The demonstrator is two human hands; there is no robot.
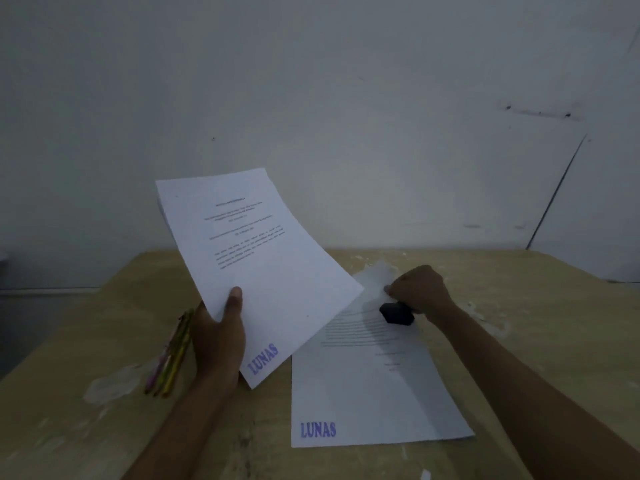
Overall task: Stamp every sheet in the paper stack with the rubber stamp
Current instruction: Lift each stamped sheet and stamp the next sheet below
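Head view shows my left hand (218, 337) holding a sheet (256, 271) up in the air, over the left half of the desk (519, 341). My thumb lies on top of it and my fingers are under it, so this grip pinches the paper. Near its bottom corner I can read the purple word "LUNAS" (264, 359). The small print higher up is too blurry to read.

My right hand (419, 289) is curled tight around the rubber stamp (397, 313). The black stamp sits on the paper stack (374, 386), close to the stack's far end. The stack lies flat on the desk, near the front edge. Its top sheet also says "LUNAS" (318, 429) in purple, at the near left corner.

Some pencils (171, 355) lie on the desk just left of my left hand. The right side of the desk is bare wood with white paint spots. A grey wall (311, 98) stands right behind the far edge.
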